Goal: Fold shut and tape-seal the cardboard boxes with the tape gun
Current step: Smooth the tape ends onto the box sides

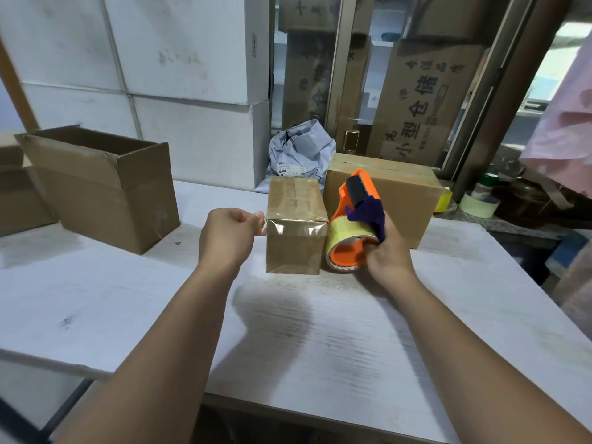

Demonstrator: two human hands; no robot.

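The right hand (389, 248) is gripping the orange tape gun (355, 203) by its purple handle, with the gun's yellowish roll resting on the scuffed white desk (128, 299). Just left of that hand the small box (296, 225) is standing taped over. The left hand (229, 235) is curling at its upper corner, seemingly pinching the taped edge, though blur is making that hard to call. Beyond the right hand a larger sealed box (403, 190) is sitting. Out past the left hand an open box (102, 184) is standing. Further back, a grey mailer bag (301, 152) is slumping against white wall blocks (192, 91), and printed cartons (426, 100) are standing stacked behind glass.
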